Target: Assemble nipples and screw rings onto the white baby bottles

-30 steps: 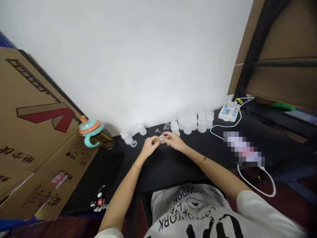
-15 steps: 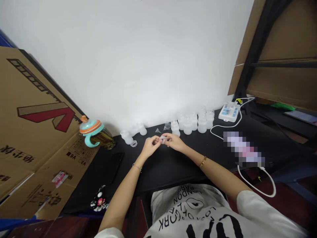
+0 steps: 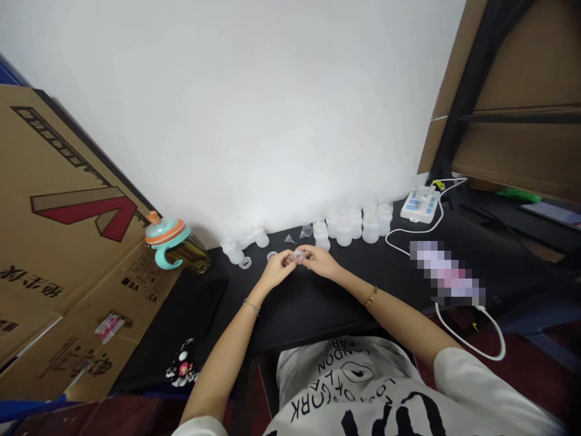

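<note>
We face a black table point(image 3: 318, 309) whose far edge meets a white wall point(image 3: 272, 121), with a teal-lidded jug point(image 3: 184, 249) toward its left end. Left of the jug a printed carton point(image 3: 72, 236) stands open like a screen; on the jug's near side lie a dark slab point(image 3: 211, 307) and, closer to us, a charm point(image 3: 182, 368). Well right of the jug, over the table, we have a clear ring point(image 3: 298, 257) between the left hand point(image 3: 275, 269) and the right hand point(image 3: 320, 260); each grip is pinched on it at the fingertips. Just right of the jug we see a few pale bottles point(image 3: 232, 251), with loose collars point(image 3: 245, 263) on their near side. Farther right from the jug, past two clear teats point(image 3: 306, 231), a row of capped bottles point(image 3: 344, 231) stands upright near the wall. Farthest right of the jug come a white box point(image 3: 420, 206), a white cord point(image 3: 412, 231), a pixelated item point(image 3: 447, 272) and a dark rack point(image 3: 476, 66), with reddish floor point(image 3: 521, 390) below.
</note>
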Demonstrator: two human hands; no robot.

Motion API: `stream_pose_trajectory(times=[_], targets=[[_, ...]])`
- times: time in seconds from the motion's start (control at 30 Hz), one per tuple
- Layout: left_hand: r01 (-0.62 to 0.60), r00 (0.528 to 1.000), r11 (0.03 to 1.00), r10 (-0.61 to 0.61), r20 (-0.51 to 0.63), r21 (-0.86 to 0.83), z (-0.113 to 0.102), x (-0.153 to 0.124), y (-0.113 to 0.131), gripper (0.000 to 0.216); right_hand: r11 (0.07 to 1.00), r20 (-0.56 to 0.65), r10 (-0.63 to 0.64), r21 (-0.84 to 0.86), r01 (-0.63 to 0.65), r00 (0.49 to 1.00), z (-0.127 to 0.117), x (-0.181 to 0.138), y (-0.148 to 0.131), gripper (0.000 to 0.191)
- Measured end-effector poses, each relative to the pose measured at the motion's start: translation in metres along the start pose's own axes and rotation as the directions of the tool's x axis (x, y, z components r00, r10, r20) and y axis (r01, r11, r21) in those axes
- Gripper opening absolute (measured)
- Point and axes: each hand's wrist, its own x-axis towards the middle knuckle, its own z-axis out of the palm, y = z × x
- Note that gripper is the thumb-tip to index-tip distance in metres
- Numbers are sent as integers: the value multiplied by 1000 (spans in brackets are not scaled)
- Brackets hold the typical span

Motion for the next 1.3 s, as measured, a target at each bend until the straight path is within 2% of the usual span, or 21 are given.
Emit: stream_pose_trajectory(times=[0.4,0.8,0.9,1.07,1.17,1.23,1.3], targets=[[15,999,1000,-16,-39,-26,3,0,3,19,998,1,-7,-57,7,1000,3,-1,2,28],[-5,999,997,9,-49,72,3,-1,6,14,989,-20,-33,-142,30,999,4,-3,3,34],[2,999,999,1,-52,52,3,0,5,14,985,-21,-29,-170,25,999,4,-4,3,41],[12,997,1000,-12,-82,7,4,1,3,13,990,-37,-29,-141,24,999,6,-3,5,62],[12,995,1000,-14,-102,-19,4,1,4,13,992,-80,13,-123,-23,997,5,-3,3,70],[15,994,999,-18,-111,-31,4,1,5,14,989,-116,59,-130,-74,991,4,-3,1,65],[21,993,999,-25,-115,-37,3,1,5,15,985,-126,87,-139,-104,988,4,-4,-1,51]])
